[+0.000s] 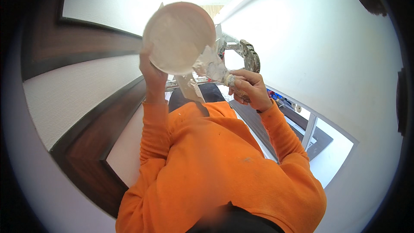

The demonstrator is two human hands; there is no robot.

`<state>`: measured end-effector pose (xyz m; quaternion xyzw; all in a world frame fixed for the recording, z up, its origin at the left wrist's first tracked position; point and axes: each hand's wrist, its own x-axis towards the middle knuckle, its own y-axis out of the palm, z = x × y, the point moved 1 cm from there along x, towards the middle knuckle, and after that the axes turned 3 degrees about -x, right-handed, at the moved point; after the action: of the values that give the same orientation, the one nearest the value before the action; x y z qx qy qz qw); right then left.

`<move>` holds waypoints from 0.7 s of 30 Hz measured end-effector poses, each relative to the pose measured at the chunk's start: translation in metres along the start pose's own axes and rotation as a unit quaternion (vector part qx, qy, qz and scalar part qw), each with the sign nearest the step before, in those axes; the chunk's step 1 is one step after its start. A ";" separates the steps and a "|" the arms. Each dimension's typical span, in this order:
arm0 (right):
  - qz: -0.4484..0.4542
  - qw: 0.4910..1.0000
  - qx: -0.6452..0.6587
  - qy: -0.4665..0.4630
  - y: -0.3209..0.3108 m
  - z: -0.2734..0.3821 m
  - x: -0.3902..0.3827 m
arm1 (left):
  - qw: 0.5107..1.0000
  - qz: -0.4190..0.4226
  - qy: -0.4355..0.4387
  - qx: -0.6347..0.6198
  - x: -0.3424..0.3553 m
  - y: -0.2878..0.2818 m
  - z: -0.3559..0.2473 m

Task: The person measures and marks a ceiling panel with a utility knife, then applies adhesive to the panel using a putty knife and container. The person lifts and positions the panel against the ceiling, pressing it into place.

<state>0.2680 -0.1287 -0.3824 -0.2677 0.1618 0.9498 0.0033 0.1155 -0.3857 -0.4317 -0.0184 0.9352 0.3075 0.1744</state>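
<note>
Left hand (pixel 152 72) grasps round cream tub (pixel 211 22), held up far-centre; right hand (pixel 252 89) clenched on paste-caked flat scraper (pixel 209 64), blade over tub's near-right rim, contact unclear. Tub hides what's behind. Beyond right hand: paint-specked grey metal hinge (pixel 250 56). Dark brown wooden trim (pixel 88 39) left, smooth white wall (pixel 315 39) right.

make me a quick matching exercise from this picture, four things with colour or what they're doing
1. left hand
2. right hand
3. sweatshirt
4. wall trim

A. dark brown
B. gripping the paste-smeared scraper
C. orange
D. holding the round tub by its side

Pairs: 1-D, 2-B, 3-C, 4-A
</note>
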 end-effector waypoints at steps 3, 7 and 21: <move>-0.015 1.000 -0.006 -0.018 -0.017 -0.013 -0.006 | 0.999 -0.007 0.034 -0.035 0.024 0.014 -0.017; -0.038 0.999 -0.033 -0.005 -0.025 -0.036 -0.008 | 0.996 -0.007 0.080 -0.036 0.048 0.025 -0.034; -0.098 0.880 -0.396 -0.244 0.037 -0.107 0.129 | 0.992 -0.013 0.117 -0.043 0.071 0.054 -0.060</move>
<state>0.2079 -0.2068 -0.5228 -0.0206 -0.2603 0.9649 0.0294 0.0219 -0.3711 -0.3800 -0.0737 0.9346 0.3414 0.0670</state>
